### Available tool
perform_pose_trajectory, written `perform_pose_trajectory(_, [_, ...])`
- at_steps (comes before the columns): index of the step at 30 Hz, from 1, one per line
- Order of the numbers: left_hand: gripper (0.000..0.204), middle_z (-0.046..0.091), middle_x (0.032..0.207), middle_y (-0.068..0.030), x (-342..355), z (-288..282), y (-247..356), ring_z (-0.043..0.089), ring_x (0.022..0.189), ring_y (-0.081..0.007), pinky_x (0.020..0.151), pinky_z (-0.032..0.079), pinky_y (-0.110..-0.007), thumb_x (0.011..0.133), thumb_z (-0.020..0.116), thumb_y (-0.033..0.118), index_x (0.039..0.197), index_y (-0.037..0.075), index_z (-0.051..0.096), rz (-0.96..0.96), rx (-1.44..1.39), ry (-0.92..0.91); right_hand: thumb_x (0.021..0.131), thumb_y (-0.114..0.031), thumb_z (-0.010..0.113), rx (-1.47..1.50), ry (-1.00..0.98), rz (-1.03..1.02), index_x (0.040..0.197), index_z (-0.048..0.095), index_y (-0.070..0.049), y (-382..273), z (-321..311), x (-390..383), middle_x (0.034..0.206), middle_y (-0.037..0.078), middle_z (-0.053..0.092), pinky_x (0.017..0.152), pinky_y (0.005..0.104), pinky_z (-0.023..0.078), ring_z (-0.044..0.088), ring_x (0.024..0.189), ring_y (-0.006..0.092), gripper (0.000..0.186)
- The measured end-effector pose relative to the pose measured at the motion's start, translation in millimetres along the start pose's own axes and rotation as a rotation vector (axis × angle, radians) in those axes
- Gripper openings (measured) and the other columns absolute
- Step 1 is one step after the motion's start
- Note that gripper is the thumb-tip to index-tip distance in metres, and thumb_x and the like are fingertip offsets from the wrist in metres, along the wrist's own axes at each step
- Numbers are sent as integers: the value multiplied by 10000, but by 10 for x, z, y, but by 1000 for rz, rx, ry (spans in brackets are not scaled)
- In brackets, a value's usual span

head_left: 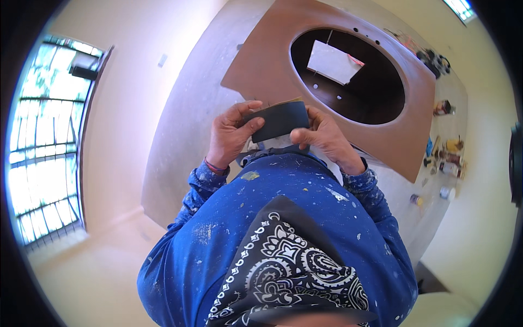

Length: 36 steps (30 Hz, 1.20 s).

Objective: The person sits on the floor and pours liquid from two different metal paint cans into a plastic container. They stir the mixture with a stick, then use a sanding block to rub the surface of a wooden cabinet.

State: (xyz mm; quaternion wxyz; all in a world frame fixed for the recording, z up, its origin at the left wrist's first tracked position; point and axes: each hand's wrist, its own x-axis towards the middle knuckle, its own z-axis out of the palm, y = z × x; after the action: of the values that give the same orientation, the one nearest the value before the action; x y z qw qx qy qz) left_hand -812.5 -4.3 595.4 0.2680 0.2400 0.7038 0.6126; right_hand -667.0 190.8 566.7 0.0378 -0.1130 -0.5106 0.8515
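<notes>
A folded piece of sandpaper [279,122], dark blue-black with a tan edge along its top, is held up in front of my waist. My left hand [231,131] pinches its left end, thumb across the front. At the other end my right hand [326,136] grips it, the thumb near the lower right corner and the fingers partly hidden behind. Just beyond my hands lies a large brown panel [261,60] with an oval opening. Through the dark opening a white rectangular piece [333,62] with a reddish corner shows.
Along the right stand several jars and cans, among them a dark jar [442,108], a yellow container [454,144] and a white can [447,193]. Black objects and wires [434,62] sit at the far right. A barred window [49,141] is in the left wall.
</notes>
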Motion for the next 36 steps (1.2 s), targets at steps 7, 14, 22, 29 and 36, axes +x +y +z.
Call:
perform_pose_trajectory(7, [430, 710, 1036, -37, -101, -71, 25, 643, 951, -77, 843, 530, -234, 944, 729, 21, 1358, 5, 615, 69, 3, -74, 967, -200, 729, -65, 148, -51, 1107, 735, 5, 24, 96, 54, 874, 30, 715, 592, 202, 517, 617, 627, 71, 248])
perform_pose_trajectory(14, [340, 726, 965, -26, 178, 180, 647, 628, 866, -71, 763, 516, -239, 953, 721, 90, 1268, -23, 663, -57, 257, -451, 943, -194, 753, -383, 36, -126, 1098, 742, -8, -625, 13, -117, 751, 1, 668, 534, 215, 481, 590, 626, 51, 242])
perform_pose_trajectory(22, [167, 674, 791, 21, -86, 442, 1335, 552, 750, -46, 645, 475, -257, 937, 744, 128, 978, -34, 739, 107, 573, -290, 976, -201, 727, -278, 105, -174, 955, 695, -1, -1037, 150, -443, 720, 21, 657, 573, 237, 505, 594, 632, 56, 203])
perform_pose_trajectory(29, [546, 695, 1130, -55, -487, 202, 1351, 643, 1009, -127, 846, 543, -276, 851, 832, 118, 1331, 35, 587, -94, -37, -349, 968, -165, 732, -351, 256, -401, 907, 675, -2, -836, 582, -706, 679, 33, 670, 565, 244, 518, 622, 616, 69, 183])
perform_pose_trajectory(36, [687, 686, 1202, -71, -72, 927, 618, 663, 1072, -197, 902, 545, -339, 802, 886, 198, 1381, 54, 545, 26, -484, -286, 982, -152, 715, -140, 436, -527, 950, 656, 2, -625, -61, -297, 722, 24, 659, 559, 232, 508, 609, 626, 61, 168])
